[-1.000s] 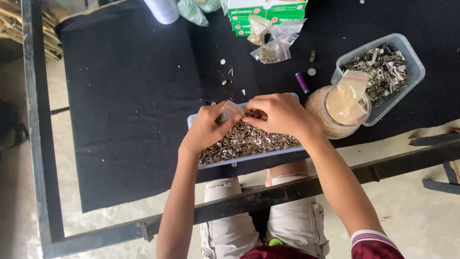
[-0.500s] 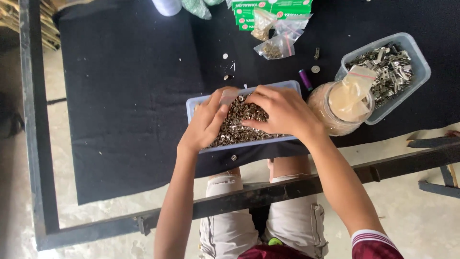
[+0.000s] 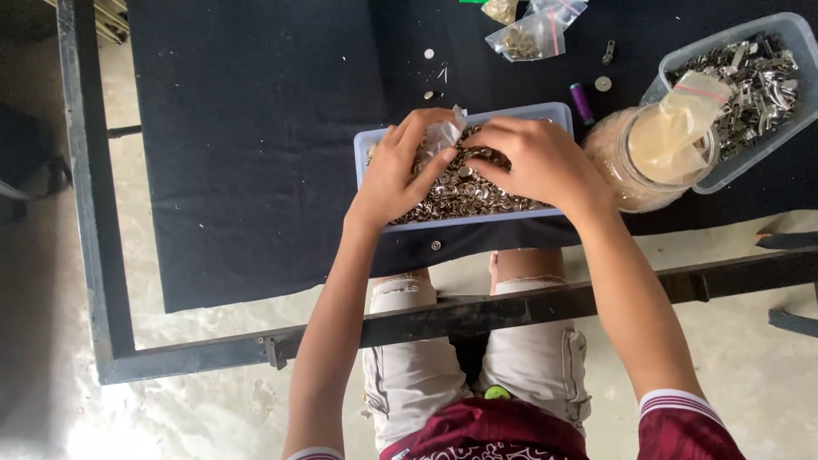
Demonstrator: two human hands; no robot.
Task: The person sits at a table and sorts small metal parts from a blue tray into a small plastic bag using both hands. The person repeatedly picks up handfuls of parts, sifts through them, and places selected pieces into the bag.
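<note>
A pale blue plastic tray full of small round metal pieces rests on a black cloth near the table's front edge. My left hand lies over the tray's left half and pinches a small clear plastic bag against the pile. My right hand covers the tray's right half, fingers bent down into the metal pieces beside the bag. What its fingertips grip is hidden.
A round jar with a plastic-covered mouth stands right of the tray. Behind it is a second tub of metal clips. Small bags, a purple spool and loose pieces lie further back. A dark metal frame borders the table.
The view has shifted so the tray sits higher and closer. Both hands stayed on the tray, and the clear bag now shows at my left fingertips.
</note>
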